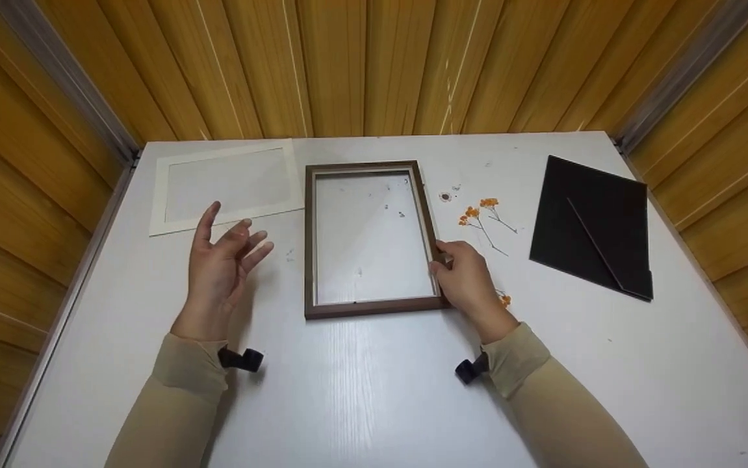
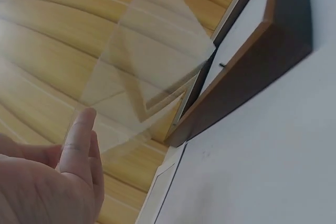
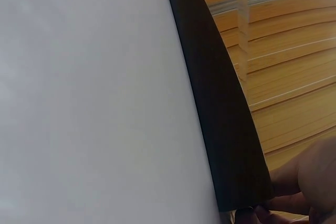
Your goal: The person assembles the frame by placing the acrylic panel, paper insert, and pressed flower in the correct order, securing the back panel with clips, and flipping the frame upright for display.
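My left hand [image 1: 218,276] is partly closed, thumb and fingers pinching a clear sheet [image 2: 144,56] by its edge, held up off the desk [image 1: 361,383] near the brown frame [image 1: 310,240]. The sheet looks thin, stiff and light, probably slick and (if it's glass) easily chipped, so I'd keep to its edges and spare the faces any fingerprints. My right hand [image 1: 468,276] grips the right side of the frame, which lies on the desk; its border seems rigid enough to hold anywhere.
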### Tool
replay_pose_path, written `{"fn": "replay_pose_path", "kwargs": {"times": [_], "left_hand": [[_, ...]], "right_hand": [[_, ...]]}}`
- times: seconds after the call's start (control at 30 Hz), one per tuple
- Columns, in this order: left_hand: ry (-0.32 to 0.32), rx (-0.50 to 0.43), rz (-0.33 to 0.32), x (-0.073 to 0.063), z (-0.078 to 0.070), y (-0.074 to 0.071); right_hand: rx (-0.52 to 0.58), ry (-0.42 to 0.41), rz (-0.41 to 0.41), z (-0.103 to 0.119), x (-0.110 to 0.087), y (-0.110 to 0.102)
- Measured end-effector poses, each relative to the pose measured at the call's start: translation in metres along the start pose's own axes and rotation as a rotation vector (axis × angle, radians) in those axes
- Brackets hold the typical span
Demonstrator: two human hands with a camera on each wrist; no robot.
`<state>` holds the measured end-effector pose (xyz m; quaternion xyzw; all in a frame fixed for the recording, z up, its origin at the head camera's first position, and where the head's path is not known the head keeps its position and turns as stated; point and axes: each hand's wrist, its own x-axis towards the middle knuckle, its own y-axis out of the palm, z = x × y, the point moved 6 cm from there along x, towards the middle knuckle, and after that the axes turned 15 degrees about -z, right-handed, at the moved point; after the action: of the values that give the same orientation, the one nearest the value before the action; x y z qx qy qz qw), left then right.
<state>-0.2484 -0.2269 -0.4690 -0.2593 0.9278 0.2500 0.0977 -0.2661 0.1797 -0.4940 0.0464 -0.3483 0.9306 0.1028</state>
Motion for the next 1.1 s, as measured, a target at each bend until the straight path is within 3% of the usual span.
{"fn": "replay_pose_path", "kwargs": {"times": [0.2,0.37,0.7,0.9,1.0,1.1], "left_hand": [[0.011,-0.029,-0.031,-0.012,0.022,0.013],[-0.023,-0.060,-0.061,-0.020,0.036,0.018],[-0.052,0.082,-0.058,-0.029,0.053,0.024],[-0.106,0.055,-0.062,-0.031,0.058,0.024],[-0.138,0.063,-0.023,-0.033,0.060,0.027],[-0.172,0.121,0.061,-0.036,0.063,0.030]], "right_hand": [[0.001,0.009,0.004,0.001,0.001,0.000],[0.008,0.011,0.004,0.001,0.000,-0.001],[-0.014,-0.002,0.003,0.000,0.001,-0.001],[-0.015,-0.005,0.007,0.001,0.000,0.000],[-0.013,-0.008,0.003,0.000,0.000,0.000],[-0.009,-0.010,-0.001,-0.001,0.000,-0.001]]}}
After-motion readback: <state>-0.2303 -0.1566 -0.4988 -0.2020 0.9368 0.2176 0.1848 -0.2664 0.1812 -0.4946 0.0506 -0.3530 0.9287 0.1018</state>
